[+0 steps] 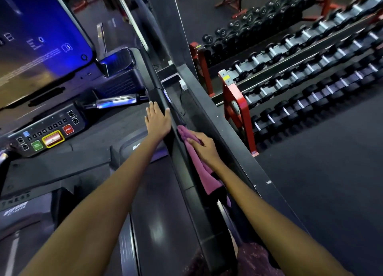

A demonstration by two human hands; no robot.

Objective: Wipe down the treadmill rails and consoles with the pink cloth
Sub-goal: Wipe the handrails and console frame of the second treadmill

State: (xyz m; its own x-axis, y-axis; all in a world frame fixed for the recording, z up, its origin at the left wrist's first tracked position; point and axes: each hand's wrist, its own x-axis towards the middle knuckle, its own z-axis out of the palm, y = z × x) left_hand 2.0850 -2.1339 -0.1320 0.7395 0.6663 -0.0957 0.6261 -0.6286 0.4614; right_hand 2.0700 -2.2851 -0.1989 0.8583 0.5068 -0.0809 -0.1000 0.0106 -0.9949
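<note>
Head view. I read the rail-wiping step as in hand. My right hand has its grip closed on the pink cloth, pressing it against the outer face of the right treadmill rail; the free end of the cloth trails back along the rail beneath my forearm. My left hand lies flat and open on the top of the same rail, just ahead of the cloth, holding nothing; I judge it a brace. The console, with its lit screen above, lies well apart to the left. Next move, as I judge it: draw the cloth along the rail, then cross to the console.
</note>
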